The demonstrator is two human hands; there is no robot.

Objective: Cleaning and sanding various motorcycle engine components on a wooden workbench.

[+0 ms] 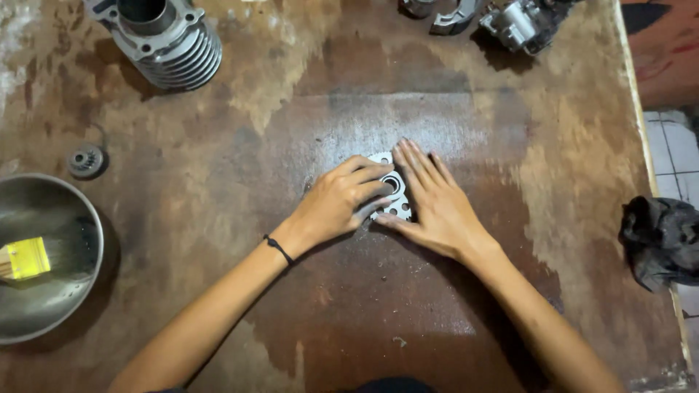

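Note:
A flat grey metal plate (394, 186) with a round centre hole and several small holes lies on a darker sanded patch of the worn wooden table (349, 306). My left hand (338, 201) rests on its left side, fingers spread over it. My right hand (429, 200) lies flat on its right side, fingers pointing away from me. Both hands press the plate against the table and hide most of it. A thin black band circles my left wrist.
A finned metal cylinder (166, 40) stands at the far left. A small gear (86, 160) lies left of centre. A steel bowl (40, 255) holds a yellow-handled brush (24, 258). Engine parts (510, 22) sit at the far edge; a dark rag (659, 240) hangs over the right edge.

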